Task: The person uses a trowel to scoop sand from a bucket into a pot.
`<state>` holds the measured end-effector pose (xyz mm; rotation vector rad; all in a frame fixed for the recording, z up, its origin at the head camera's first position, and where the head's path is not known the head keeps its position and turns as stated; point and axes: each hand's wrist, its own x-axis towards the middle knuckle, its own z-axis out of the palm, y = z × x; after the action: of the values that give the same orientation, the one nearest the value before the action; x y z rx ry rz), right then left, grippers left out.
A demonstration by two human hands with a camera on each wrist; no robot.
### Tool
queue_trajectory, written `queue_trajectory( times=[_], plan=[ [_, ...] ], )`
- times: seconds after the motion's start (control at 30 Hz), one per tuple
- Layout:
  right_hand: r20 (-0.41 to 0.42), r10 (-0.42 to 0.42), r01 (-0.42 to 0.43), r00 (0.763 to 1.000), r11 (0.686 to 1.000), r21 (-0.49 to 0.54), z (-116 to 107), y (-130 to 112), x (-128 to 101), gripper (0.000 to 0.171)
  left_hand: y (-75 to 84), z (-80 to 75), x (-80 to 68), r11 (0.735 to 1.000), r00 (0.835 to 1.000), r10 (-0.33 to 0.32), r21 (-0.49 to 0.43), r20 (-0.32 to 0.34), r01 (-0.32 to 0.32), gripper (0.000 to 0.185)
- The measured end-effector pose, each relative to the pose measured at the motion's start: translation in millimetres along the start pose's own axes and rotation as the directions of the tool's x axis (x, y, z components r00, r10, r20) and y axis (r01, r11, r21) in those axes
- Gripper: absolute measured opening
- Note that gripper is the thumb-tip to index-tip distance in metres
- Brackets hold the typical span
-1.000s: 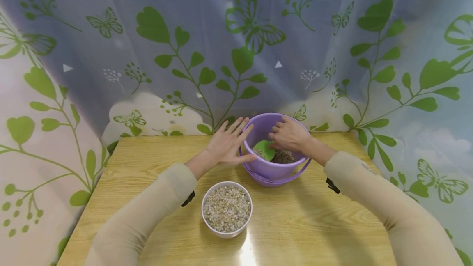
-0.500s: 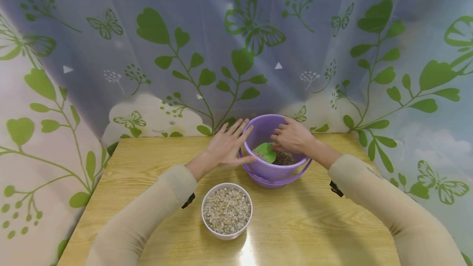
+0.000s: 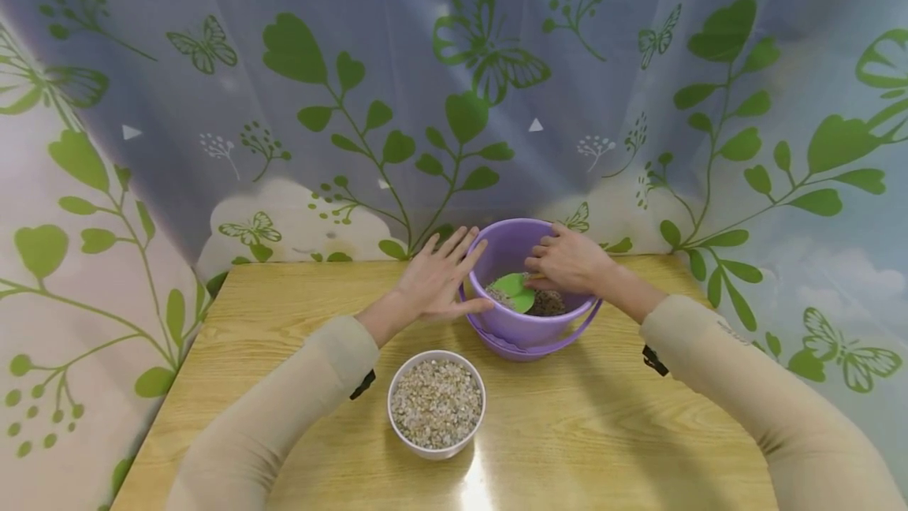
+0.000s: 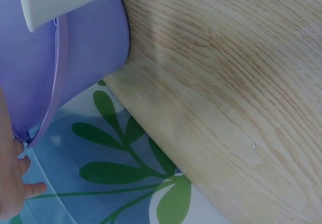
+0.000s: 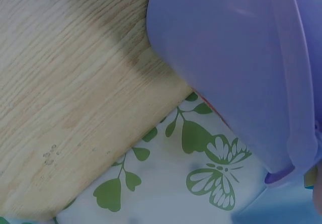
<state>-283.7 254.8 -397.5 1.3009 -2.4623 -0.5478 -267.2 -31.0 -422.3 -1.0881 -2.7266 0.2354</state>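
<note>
A purple bucket [image 3: 521,330] stands at the back of the table, with dark grainy material in its bottom. My left hand [image 3: 436,278] lies with fingers spread against the bucket's left rim; part of this hand also shows at the edge of the left wrist view. Inside the bucket, my right hand [image 3: 567,260] grips a small green shovel [image 3: 515,292], its rounded blade down at the grains. The shovel's handle is mostly hidden by the fingers. In front of the bucket sits a white bowl [image 3: 436,454] filled with pale, coarse grains [image 3: 436,404].
The bucket's purple handle [image 3: 585,328] hangs down along its front and right side. Beneath everything is a wooden table [image 3: 298,298], its back edge meeting a curtain [image 3: 369,203] printed with leaves and butterflies.
My right hand and the green shovel have shifted slightly to the right inside the bucket. The left hand, bucket and bowl stay in place.
</note>
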Motion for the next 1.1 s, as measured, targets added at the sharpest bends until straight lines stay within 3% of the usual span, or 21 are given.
queue_trajectory(
  times=[0.47, 1.1],
  plan=[
    [-0.041, 0.002, -0.001, 0.999, 0.999, 0.041, -5, 8, -10, 0.038, 0.5, -2.9, -0.5, 1.000, 1.000, -0.004, -0.012, 0.016, 0.004, 0.110],
    [-0.111, 0.070, -0.056, 0.991, 0.991, 0.121, -8, 13, -25, 0.038, -0.1, -3.1, -0.5, 1.000, 1.000, 0.004, -0.026, 0.019, -0.003, 0.109]
  ],
)
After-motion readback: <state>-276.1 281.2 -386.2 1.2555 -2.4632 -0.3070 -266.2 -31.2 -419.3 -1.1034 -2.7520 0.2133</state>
